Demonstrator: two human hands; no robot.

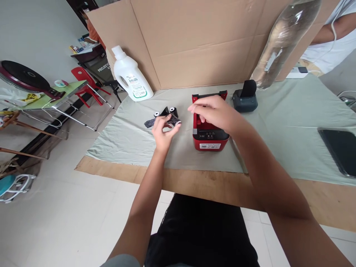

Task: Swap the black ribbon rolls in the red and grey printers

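My left hand (163, 131) has its thumb and fingers closed around a glossy, crumpled black ribbon roll (174, 120), low over the cloth. Just behind it lie more black rolls (174, 111) with white cores. A red and black label printer (210, 142) stands in front of me, its top raised at the back and its red interior partly showing. Above that opening hovers my right hand (213, 111), thumb and fingers drawn together in a pinch. Whatever may be between those fingertips is too small to make out, and the hand hides part of the printer.
A small dark device (245, 99) sits right of the printer. Behind stand a white detergent bottle (132, 76), a cardboard panel (194, 44) and a clear plastic bottle (283, 44). A phone (340, 150) lies far right. Beyond the panel is another person's arm (333, 31).
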